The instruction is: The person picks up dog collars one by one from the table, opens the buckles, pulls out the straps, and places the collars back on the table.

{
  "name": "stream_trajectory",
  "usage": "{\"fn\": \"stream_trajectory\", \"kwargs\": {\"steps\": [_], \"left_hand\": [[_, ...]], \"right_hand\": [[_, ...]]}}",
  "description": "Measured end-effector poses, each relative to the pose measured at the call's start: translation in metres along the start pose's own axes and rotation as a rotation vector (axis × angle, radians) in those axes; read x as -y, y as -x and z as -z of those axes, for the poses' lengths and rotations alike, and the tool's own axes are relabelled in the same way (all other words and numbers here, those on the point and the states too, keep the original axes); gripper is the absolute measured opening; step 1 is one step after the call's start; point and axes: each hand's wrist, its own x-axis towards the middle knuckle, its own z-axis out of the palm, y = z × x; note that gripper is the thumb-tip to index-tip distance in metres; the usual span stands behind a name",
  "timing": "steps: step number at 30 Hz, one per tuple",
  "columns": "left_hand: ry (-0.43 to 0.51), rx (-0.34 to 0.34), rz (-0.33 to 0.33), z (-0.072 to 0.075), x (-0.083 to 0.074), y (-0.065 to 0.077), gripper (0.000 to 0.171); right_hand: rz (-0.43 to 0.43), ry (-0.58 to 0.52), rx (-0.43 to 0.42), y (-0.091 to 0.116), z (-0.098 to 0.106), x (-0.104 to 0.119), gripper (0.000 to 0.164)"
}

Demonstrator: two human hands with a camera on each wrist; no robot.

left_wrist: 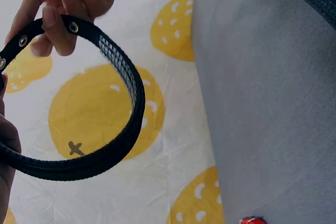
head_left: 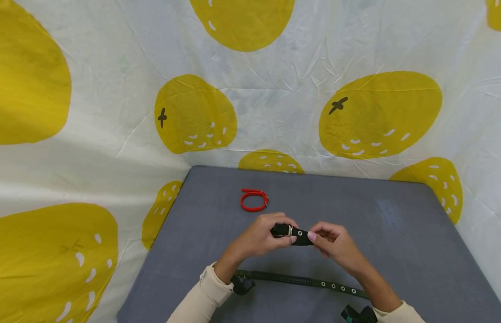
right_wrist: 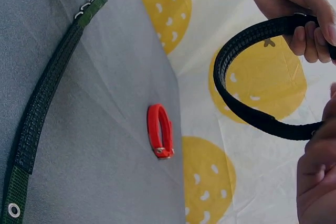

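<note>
A black collar (head_left: pixel 305 238) with metal eyelets and a buckle is held up over the table, bent into a round loop. My left hand (head_left: pixel 260 235) grips it at the buckle, thumb below and fingers above. The strap's eyelet end is pinched between thumb and fingers of my right hand (head_left: pixel 338 244). In the left wrist view, the loop's inner side shows a grey woven lining (left_wrist: pixel 118 59). On the table below the hands lies a green collar (head_left: pixel 280 278), stretched out flat, with a dark ribbed section and several eyelets.
Beyond the hands, a red collar (right_wrist: pixel 153 127) lies buckled into a loop on the grey table (head_left: pixel 210 193). A white cloth (head_left: pixel 274 121) printed with yellow fruit hangs behind the table and along its sides. Black wrist devices (head_left: pixel 242 285) sit on both forearms.
</note>
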Motion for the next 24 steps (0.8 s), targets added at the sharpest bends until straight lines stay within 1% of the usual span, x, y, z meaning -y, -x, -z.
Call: {"fn": "stream_trajectory", "kwargs": {"steps": [4,6,11,18,24], "left_hand": [[-0.013,-0.01,-0.002,-0.0009,0.0009,0.0006,0.02],[-0.014,-0.015,-0.009,-0.0012,0.0012,0.0007,0.021],[-0.006,-0.025,-0.023,-0.0014,0.0021,0.001,0.022],[0.045,-0.031,0.009,0.0027,0.003,0.0024,0.022],[-0.003,-0.047,-0.006,0.0069,0.0002,0.0031,0.023]], "right_hand": [[-0.011,0.032,-0.014,0.0002,0.0006,-0.0012,0.014],[-0.007,0.025,-0.008,0.0003,0.0013,-0.001,0.014],[0.023,-0.059,0.034,0.0009,0.003,-0.0006,0.013],[0.049,-0.129,0.046,0.0027,0.0062,0.0006,0.015],[0.025,-0.176,0.07,0.005,0.0092,0.0027,0.019]]}}
